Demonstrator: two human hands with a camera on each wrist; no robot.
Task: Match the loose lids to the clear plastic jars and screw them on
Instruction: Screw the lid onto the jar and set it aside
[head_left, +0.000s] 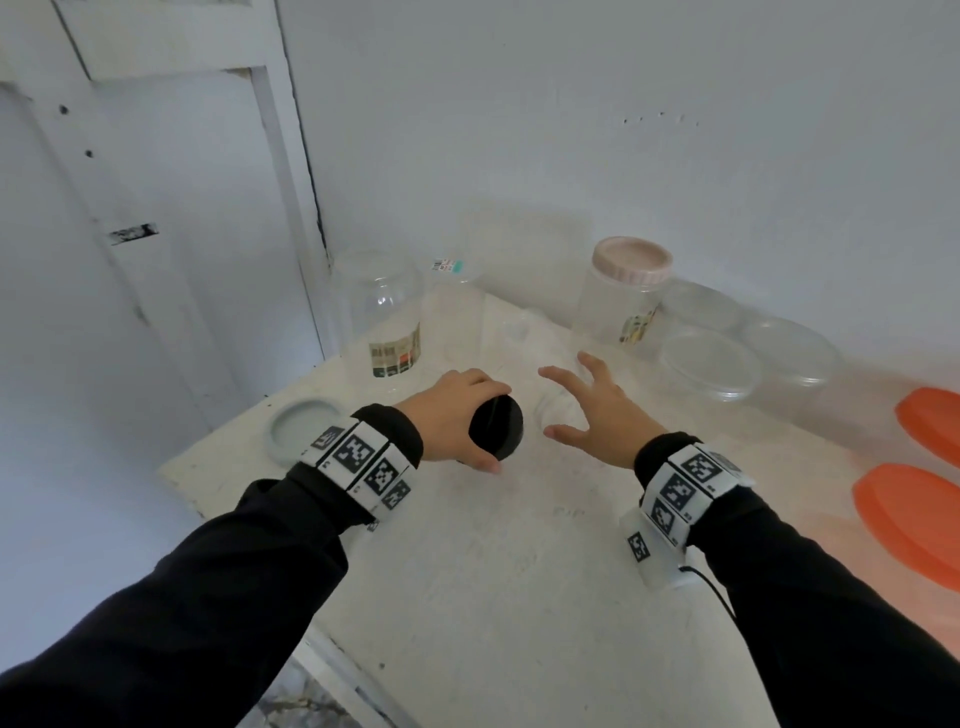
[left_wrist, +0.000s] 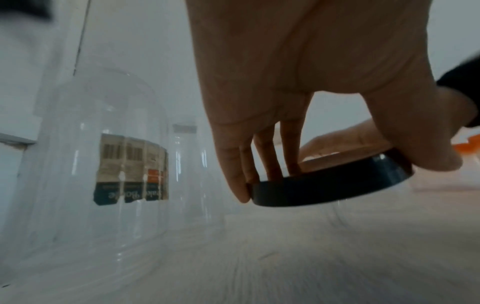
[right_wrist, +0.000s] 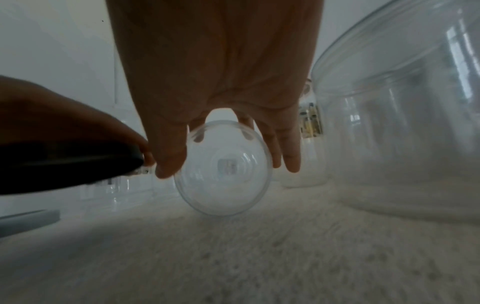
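Observation:
My left hand (head_left: 493, 427) grips a black round lid (head_left: 497, 427) by its rim, held tilted just above the white table (head_left: 493, 571); in the left wrist view the black lid (left_wrist: 327, 190) sits between thumb and fingers. Right beside it a small clear jar (head_left: 551, 411) lies on its side. My right hand (head_left: 563, 397) hovers over this jar with fingers spread. The right wrist view shows the small jar (right_wrist: 223, 174) base-on, my fingers (right_wrist: 168, 160) arched around its top; whether they touch it I cannot tell.
At the back left stand a large labelled clear jar (head_left: 387, 312) and a tall clear jar (head_left: 457, 312). A jar with a pink lid (head_left: 629, 291) and wide clear tubs (head_left: 709, 366) stand back right. Two orange lids (head_left: 914, 519) lie right, a grey-green lid (head_left: 304, 428) left.

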